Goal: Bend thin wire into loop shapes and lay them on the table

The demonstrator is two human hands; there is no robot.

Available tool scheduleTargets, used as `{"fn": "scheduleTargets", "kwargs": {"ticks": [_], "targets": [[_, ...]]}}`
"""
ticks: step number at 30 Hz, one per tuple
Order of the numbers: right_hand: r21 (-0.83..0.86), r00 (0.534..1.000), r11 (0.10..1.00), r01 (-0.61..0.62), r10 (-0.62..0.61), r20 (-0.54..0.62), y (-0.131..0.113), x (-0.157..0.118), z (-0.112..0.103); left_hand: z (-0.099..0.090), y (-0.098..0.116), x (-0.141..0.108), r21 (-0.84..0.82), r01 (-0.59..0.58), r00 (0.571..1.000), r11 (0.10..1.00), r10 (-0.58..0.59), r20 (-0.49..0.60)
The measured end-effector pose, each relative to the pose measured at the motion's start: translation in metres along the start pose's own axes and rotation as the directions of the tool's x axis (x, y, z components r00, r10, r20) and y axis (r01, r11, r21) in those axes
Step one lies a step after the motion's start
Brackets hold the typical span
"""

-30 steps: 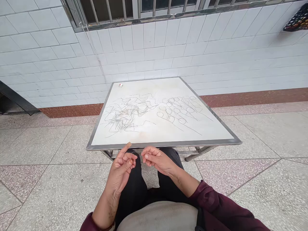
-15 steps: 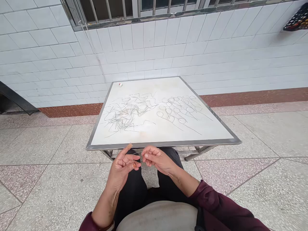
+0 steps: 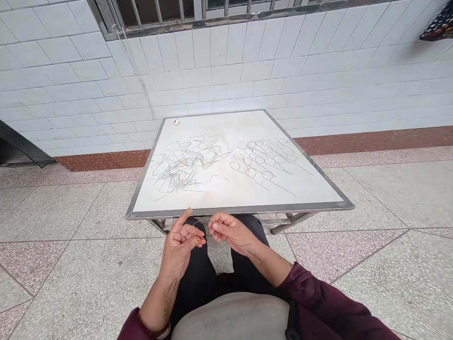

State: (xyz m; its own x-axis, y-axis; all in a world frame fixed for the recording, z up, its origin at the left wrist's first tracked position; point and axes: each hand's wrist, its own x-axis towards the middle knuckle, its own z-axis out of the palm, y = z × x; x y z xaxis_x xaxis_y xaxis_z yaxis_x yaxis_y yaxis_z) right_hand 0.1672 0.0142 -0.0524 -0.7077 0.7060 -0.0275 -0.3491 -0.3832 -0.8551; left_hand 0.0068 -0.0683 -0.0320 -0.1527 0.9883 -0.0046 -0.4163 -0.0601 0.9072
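Observation:
Between my two hands a thin wire (image 3: 194, 226) curves in a small arc, just off the table's front edge and above my lap. My left hand (image 3: 182, 242) pinches one end between thumb and fingers, its index finger stretched up. The fingertips of my right hand (image 3: 228, 231) are closed on the other end. On the white table (image 3: 219, 200) lies a tangle of bent wires (image 3: 180, 174) at the left. Several wires with round loops (image 3: 268, 175) and straight tails are spread at the right.
A small red and white object (image 3: 176, 123) sits at the table's back left corner. Behind the table stands a white tiled wall (image 3: 219, 73) with a barred window above. A dark patterned cloth (image 3: 439, 26) hangs at the upper right. My legs are under the table's front edge.
The wire's arc between my hands shows wider and a little higher. My hands keep nearly the same place and grip, and the whole view has shifted slightly.

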Motion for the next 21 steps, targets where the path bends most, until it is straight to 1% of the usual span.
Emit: {"fn": "scheduleTargets", "kwargs": {"ticks": [9, 21], "targets": [[-0.002, 1.000, 1.000, -0.009, 0.009, 0.017, 0.0002, 0.0007, -0.0009, 0.0024, 0.0000, -0.0013, -0.102, -0.016, 0.999, 0.995, 0.013, -0.030], [-0.026, 0.999, 1.000, 0.017, -0.016, 0.035, -0.0038, 0.0014, 0.0039, 0.0059, 0.0019, -0.0018, -0.125, -0.010, 0.999, 0.992, 0.004, -0.045]]}}
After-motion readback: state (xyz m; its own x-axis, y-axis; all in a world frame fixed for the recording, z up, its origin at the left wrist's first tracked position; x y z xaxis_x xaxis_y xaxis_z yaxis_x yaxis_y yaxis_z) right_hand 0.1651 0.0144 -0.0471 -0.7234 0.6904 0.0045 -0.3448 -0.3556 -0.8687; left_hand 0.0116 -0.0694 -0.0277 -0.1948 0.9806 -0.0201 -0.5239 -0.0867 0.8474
